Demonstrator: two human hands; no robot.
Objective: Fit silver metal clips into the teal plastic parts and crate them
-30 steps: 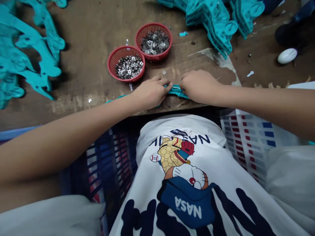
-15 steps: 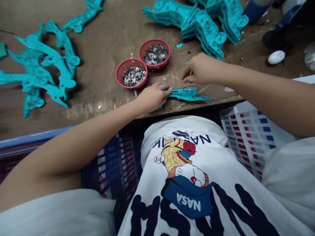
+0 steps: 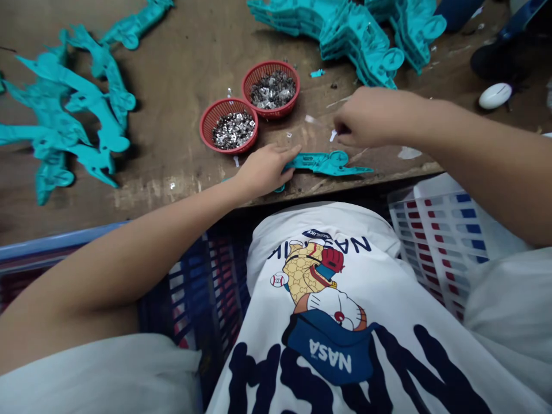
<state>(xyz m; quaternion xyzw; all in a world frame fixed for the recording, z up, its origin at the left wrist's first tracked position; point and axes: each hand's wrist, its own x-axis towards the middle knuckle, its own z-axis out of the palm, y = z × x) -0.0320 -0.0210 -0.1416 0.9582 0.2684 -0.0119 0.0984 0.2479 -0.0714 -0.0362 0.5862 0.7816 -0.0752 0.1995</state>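
A long turquoise plastic part (image 3: 321,163) lies near the front edge of the table, its pointed end to the right. My left hand (image 3: 266,168) holds its left portion down, fingers closed over it and hiding some of it. To the upper right of the part, my right hand (image 3: 366,118) is raised with its fingers curled in, apart from the part. Small pale bits show by its fingertips, but what the fingers hold is hidden. Just beyond my left hand, two red baskets, a nearer one (image 3: 207,129) and a farther one (image 3: 294,103), contain small metal pieces.
Turquoise parts lie in a loose pile (image 3: 92,109) on the left, and a stack of them (image 3: 345,34) sits at the back right. A white oval object (image 3: 495,96) rests at the right. Plastic crates, one white (image 3: 440,241), stand below the table edge.
My right hand has shifted slightly right, away from the turquoise part. A shiny strip seen across the part before is gone from it. My left hand stays on the part.
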